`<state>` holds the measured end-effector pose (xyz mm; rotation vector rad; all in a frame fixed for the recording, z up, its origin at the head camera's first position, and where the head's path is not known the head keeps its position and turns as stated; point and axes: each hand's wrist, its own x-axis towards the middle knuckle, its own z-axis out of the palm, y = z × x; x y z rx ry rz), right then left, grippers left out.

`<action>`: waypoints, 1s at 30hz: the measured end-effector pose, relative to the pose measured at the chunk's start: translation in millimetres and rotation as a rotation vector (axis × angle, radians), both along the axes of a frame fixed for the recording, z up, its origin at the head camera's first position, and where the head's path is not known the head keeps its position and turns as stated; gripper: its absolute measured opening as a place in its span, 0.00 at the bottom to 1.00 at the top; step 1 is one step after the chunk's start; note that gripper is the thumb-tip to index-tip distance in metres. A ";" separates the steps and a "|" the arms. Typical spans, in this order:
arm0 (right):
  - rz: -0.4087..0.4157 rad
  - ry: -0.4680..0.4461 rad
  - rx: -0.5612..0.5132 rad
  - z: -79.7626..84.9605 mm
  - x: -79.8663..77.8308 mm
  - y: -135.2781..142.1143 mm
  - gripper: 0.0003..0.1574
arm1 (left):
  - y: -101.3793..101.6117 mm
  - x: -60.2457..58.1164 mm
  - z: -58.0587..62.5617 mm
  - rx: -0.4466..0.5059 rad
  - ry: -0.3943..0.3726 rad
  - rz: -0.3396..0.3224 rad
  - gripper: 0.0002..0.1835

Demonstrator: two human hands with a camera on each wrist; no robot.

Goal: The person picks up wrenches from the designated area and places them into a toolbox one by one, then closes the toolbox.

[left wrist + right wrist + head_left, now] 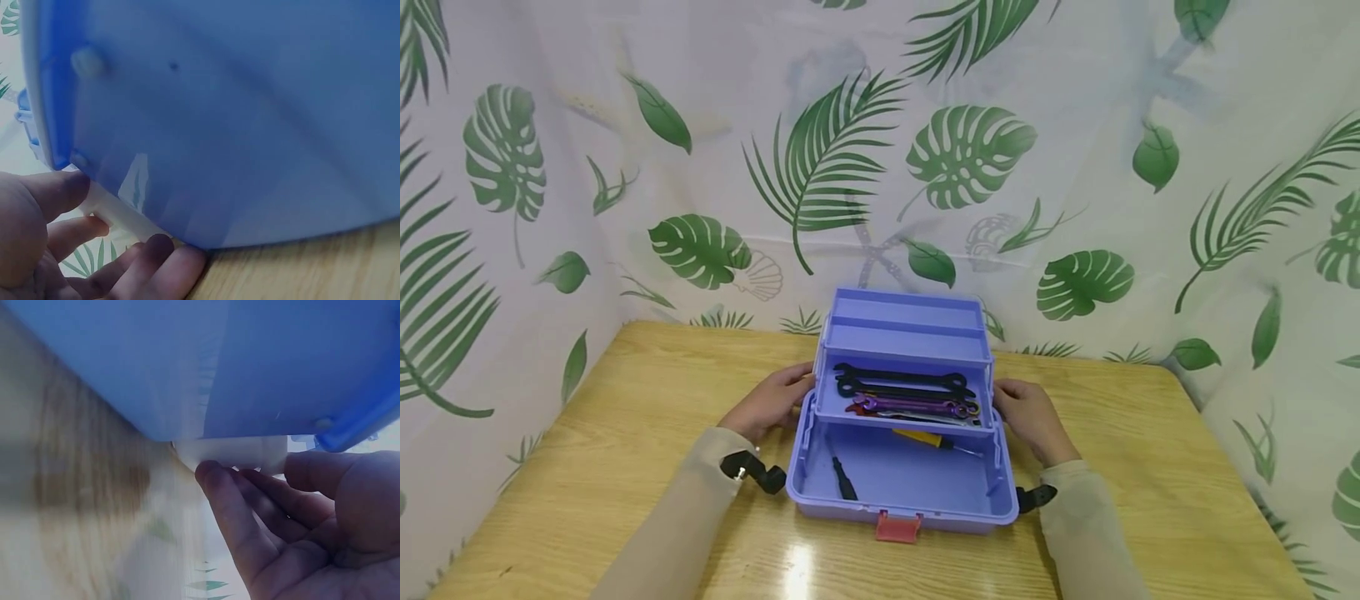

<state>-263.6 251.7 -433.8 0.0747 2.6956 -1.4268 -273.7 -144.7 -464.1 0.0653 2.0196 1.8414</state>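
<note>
A lavender plastic toolbox [901,523] stands open on the table, its stepped trays raised toward the back. Black spanners [917,377], a purple spanner [917,406] and other spanners lie in the middle tray. In the bottom are a black-handled screwdriver [844,483] and a yellow-handled screwdriver [925,437], partly hidden under the tray. My left hand [772,403] grips the back left of the toolbox, and my right hand [1034,418] holds the back right. Both wrist views show thumb and fingers around a white part [122,215] behind the blue-looking side wall.
The wooden table [647,417] extends on both sides of the toolbox. Behind it hangs a white cloth [715,175] printed with green leaves. A red latch [898,527] hangs at the toolbox's front, and its upper tray [910,312] holds nothing.
</note>
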 end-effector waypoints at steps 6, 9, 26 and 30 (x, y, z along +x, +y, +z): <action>0.010 0.014 -0.026 0.8 1.9 0.5 0.23 | 1.2 -1.1 -2.3 -0.021 0.071 0.053 0.28; 0.014 0.027 -0.040 2.0 2.7 1.0 0.24 | 1.3 -2.4 -3.6 -0.044 0.129 0.074 0.29; -0.094 0.140 -0.082 11.4 3.9 -1.2 0.23 | -1.7 -2.2 10.9 0.010 0.283 0.162 0.25; -0.098 0.150 -0.121 15.6 6.5 0.1 0.26 | -2.1 -0.5 23.1 0.054 0.264 0.171 0.27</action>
